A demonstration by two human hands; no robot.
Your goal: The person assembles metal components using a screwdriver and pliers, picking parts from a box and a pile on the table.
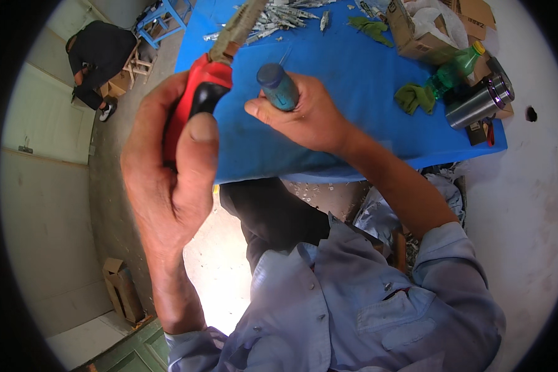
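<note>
My left hand (173, 167) is raised close to the camera at left of centre. Its fingers wrap round the red-and-black grip of a hand tool (195, 102), with the thumb along the near side. From that grip a worn metal end runs up out of the frame, so its exact kind is unclear. Over the blue table cover (347, 80), my right hand (319, 118) closes on a screwdriver (280, 88). The screwdriver's teal handle has a dark blue butt facing me, and a thin shaft shows faintly beyond it. The two tools are apart.
Small metallic parts (285, 15) lie heaped at the table's far side. Rightward are green gloves (415, 98), an open cardboard box (425, 43), a green bottle (456, 71) and a steel flask (477, 104). Another person (102, 53) sits bent over at far left.
</note>
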